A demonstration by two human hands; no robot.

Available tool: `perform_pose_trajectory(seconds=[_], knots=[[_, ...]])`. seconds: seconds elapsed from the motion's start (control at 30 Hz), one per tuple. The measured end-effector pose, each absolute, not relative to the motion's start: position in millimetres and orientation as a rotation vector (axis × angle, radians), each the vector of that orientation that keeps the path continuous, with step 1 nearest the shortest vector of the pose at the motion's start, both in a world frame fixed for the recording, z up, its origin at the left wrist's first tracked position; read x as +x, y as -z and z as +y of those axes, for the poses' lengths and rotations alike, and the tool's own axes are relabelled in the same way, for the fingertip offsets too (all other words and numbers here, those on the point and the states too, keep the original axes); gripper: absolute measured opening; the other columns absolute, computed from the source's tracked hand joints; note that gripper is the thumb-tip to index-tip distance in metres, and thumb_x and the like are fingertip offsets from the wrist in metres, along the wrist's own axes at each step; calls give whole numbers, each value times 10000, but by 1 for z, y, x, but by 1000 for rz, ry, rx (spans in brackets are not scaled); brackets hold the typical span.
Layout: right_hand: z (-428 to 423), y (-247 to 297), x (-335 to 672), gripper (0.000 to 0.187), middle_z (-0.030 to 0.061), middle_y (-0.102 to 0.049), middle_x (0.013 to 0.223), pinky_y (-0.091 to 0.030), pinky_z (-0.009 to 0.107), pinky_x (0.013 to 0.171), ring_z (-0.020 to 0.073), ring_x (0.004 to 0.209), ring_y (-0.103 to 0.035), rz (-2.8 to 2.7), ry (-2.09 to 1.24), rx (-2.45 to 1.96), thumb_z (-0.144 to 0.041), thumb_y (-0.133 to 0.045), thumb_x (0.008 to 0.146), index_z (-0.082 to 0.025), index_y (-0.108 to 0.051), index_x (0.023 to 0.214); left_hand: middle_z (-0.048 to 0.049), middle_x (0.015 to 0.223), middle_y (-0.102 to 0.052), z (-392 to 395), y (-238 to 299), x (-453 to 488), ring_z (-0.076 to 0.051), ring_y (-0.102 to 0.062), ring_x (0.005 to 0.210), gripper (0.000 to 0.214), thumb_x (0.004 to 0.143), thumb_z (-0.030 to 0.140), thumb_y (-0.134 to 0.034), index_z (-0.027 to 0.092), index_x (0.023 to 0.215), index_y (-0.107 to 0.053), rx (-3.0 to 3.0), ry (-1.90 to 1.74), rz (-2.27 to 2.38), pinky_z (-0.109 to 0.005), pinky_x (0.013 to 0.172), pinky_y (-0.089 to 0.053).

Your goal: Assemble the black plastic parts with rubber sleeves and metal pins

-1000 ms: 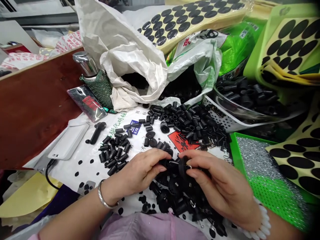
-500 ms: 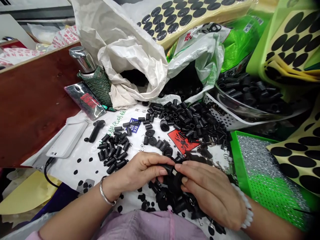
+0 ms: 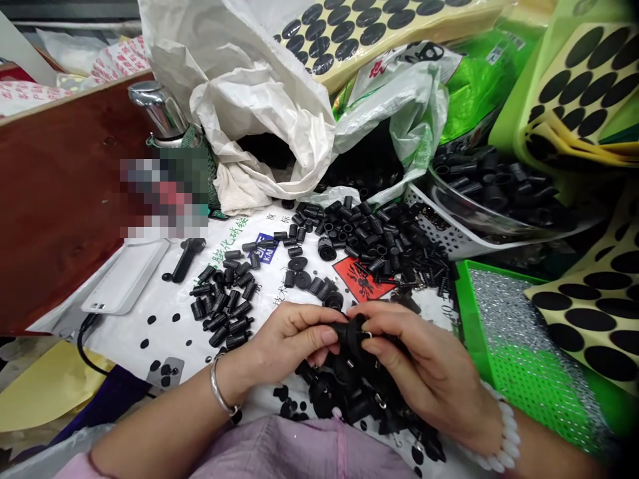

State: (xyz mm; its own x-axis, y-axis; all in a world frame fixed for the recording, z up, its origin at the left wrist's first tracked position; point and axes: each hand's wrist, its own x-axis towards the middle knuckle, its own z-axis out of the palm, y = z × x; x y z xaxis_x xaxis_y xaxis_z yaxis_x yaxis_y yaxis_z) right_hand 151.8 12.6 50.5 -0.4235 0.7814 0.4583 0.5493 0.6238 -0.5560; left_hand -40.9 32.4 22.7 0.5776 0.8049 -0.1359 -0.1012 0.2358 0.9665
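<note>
A black flanged plastic part (image 3: 356, 334) is held between my two hands in front of my body. My left hand (image 3: 287, 339) pinches its narrower tube end between thumb and fingers. At the wide flange, my right hand (image 3: 424, 366) grips with thumb and forefinger, where a small bright metal bit shows. Beneath both hands lies a heap of black parts (image 3: 329, 392), some with metal pins. Short black cylinders (image 3: 222, 303) are grouped beyond my left hand. A larger pile of black sleeves (image 3: 369, 233) spreads farther back, with black screws (image 3: 432, 266) at its right.
At the right is a green tray (image 3: 519, 379) of small silvery pieces, near sheets of black round stickers (image 3: 594, 299). A clear bowl (image 3: 509, 219) of black tubes sits behind. Open white sacks (image 3: 264, 106) stand at the back. A white power bank (image 3: 127, 279) with a cable lies left.
My right hand has turned and its fingers have drawn back to the right, uncovering the flange and the metal bit. My left hand keeps its pinch.
</note>
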Motion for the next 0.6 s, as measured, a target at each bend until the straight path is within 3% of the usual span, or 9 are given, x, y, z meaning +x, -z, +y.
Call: perform_pose_trajectory(seconds=[0.13,0.27,0.4,0.6], knots=[[13,-55,161,383,123,-627,1069,-539,329,791,198,966,-609,-2415,-236,-926,-238,-435,874,-142,-379,1240,-18,626,-559,33,-25,-45,-50,-456,470,383,768,421,-602,108,986,-641,1122,-664,720,-158,444,-385],[11,-56,165,499,138,-602,1129,-521,344,832,208,1015,-584,-2589,-101,-786,-126,-452,847,-87,-297,1320,-14,631,-546,30,-31,-45,-48,-449,477,351,814,395,-553,131,1032,-636,1167,-614,683,-150,443,-375],[5,-52,159,447,89,-679,915,-555,294,667,168,793,-649,-2422,-133,-889,-168,-422,881,-108,-291,1305,-15,629,-523,23,-34,-41,-55,-432,484,344,849,376,-498,108,1017,-632,1318,-715,715,-157,444,-374],[-3,-44,148,252,2,-650,647,-493,199,492,99,513,-605,-2234,-262,-1040,-292,-350,924,-141,-432,1108,-30,690,-532,19,-32,-38,-60,-436,490,287,886,295,-422,91,954,-612,1539,-698,776,-163,445,-385]])
